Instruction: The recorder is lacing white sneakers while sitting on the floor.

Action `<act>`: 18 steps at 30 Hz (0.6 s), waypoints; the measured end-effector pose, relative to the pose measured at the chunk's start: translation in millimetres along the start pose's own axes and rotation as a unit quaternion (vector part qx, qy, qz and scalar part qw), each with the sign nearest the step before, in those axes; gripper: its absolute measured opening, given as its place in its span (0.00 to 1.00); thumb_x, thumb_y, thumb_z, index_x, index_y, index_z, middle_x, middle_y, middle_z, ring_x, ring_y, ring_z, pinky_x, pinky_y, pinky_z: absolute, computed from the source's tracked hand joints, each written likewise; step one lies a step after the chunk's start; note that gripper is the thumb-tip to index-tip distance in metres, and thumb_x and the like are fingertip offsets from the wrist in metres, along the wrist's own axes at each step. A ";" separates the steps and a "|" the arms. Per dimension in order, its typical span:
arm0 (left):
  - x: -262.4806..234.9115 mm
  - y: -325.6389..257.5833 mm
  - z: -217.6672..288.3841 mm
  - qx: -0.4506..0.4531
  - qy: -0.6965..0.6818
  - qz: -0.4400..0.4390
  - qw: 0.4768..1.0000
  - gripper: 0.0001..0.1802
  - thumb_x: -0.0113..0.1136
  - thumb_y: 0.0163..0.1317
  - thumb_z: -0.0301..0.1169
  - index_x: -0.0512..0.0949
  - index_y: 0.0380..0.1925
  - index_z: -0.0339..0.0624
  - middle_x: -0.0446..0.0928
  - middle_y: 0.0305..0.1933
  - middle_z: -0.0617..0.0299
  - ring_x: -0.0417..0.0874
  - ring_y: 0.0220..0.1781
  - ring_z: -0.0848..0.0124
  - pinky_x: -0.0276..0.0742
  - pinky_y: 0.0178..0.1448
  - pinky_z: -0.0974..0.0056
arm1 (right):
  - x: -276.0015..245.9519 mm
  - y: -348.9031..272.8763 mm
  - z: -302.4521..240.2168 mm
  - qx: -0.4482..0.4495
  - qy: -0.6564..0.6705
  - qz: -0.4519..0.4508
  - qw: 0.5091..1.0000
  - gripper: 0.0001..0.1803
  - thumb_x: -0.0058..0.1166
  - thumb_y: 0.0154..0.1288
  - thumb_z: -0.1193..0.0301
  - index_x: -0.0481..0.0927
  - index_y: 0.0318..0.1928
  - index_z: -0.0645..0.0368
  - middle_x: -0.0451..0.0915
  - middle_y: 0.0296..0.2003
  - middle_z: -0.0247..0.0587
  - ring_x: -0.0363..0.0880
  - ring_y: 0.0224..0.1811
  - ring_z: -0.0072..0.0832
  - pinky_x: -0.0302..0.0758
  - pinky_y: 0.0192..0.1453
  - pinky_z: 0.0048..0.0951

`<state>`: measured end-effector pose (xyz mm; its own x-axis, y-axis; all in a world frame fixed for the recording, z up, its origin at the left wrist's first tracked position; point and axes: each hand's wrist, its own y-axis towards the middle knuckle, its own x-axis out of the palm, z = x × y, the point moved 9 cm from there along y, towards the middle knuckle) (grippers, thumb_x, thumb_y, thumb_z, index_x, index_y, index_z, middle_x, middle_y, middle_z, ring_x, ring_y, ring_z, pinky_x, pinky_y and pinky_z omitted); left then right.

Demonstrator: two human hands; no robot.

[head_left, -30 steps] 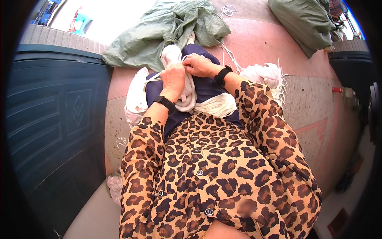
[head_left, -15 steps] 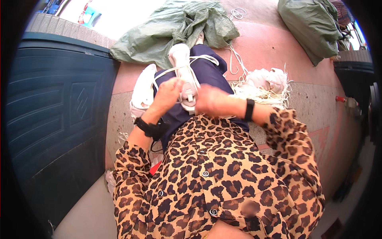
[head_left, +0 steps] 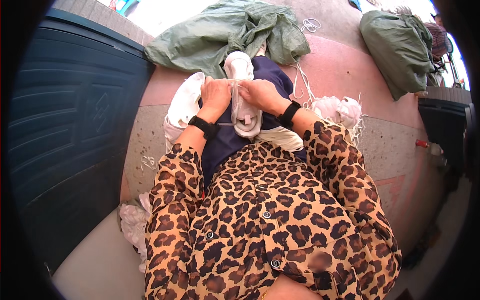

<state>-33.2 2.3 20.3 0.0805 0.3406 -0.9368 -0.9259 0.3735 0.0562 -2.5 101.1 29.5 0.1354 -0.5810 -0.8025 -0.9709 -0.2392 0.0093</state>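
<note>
In the head view, the shoe (head_left: 239,62) lies across my lap, toe pointing away and heel toward my belly, propped on my dark trousers (head_left: 272,75). My left hand (head_left: 216,97) is curled closed at the near side of the tongue, and my right hand (head_left: 262,95) has thumb and finger pinched just beside it; both seem to grip the lace (head_left: 225,123), though my fingers hide the exact hold. I judge that the lace could slip out if I pinch too near its end, or twist where it passes behind my knuckles, unseen. A hard tug could roll the shoe off my thighs, since nothing but my hands steadies it. The cream bundle (head_left: 282,137) by my right hip could snag on my sleeve. Against my left leg sits a white heap (head_left: 185,102), perhaps another shoe; to my right is a stringy pile (head_left: 340,110), with loose cords (head_left: 302,82) trailing near my knee. A green sack (head_left: 200,40) blocks the floor in front, a second sack (head_left: 397,55) stands farther right, and the dark door (head_left: 75,100) hems in my left side.
</note>
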 end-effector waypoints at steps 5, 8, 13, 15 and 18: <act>-5.6 7.1 17.0 0.062 0.023 0.032 0.997 0.05 0.57 0.47 0.32 0.79 0.20 0.45 0.77 0.25 0.57 0.73 0.35 0.58 0.69 0.39 0.57 | 3.9 -6.4 3.4 -0.001 -0.055 0.000 0.998 0.10 0.45 0.56 0.66 0.76 0.28 0.58 0.76 0.20 0.48 0.77 0.25 0.43 0.73 0.29 0.41; -3.8 12.2 33.8 0.131 0.132 0.016 0.982 0.04 0.55 0.44 0.30 0.78 0.18 0.46 0.77 0.24 0.59 0.72 0.36 0.61 0.69 0.40 0.58 | 4.0 -9.2 4.9 0.019 -0.040 0.021 0.999 0.09 0.44 0.56 0.66 0.75 0.28 0.57 0.76 0.20 0.48 0.77 0.25 0.44 0.73 0.30 0.41; 2.4 16.5 38.9 0.176 0.102 0.004 0.979 0.06 0.54 0.44 0.29 0.80 0.20 0.42 0.76 0.23 0.56 0.74 0.36 0.59 0.71 0.39 0.57 | 4.7 -8.6 6.6 0.025 -0.028 0.020 0.999 0.10 0.43 0.57 0.66 0.75 0.29 0.57 0.76 0.21 0.49 0.77 0.26 0.44 0.72 0.31 0.42; 4.5 15.8 21.9 0.125 0.024 0.003 0.992 0.05 0.55 0.45 0.28 0.80 0.22 0.42 0.76 0.23 0.55 0.74 0.34 0.57 0.71 0.38 0.57 | 3.9 -9.2 5.3 0.029 -0.025 0.007 0.999 0.10 0.43 0.57 0.66 0.75 0.29 0.57 0.76 0.21 0.49 0.77 0.27 0.45 0.72 0.31 0.42; 2.8 14.1 9.3 0.041 -0.099 -0.005 0.994 0.06 0.56 0.50 0.29 0.80 0.28 0.41 0.77 0.26 0.50 0.75 0.33 0.53 0.71 0.39 0.56 | 4.9 -12.1 11.0 0.051 -0.009 -0.011 0.999 0.11 0.43 0.57 0.66 0.76 0.29 0.56 0.77 0.23 0.49 0.77 0.28 0.45 0.72 0.33 0.43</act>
<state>-42.6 16.5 21.7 0.1684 0.4958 -0.8520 -0.8920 0.4444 0.0823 7.8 109.7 18.9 0.1548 -0.5624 -0.8122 -0.9829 -0.1704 -0.0694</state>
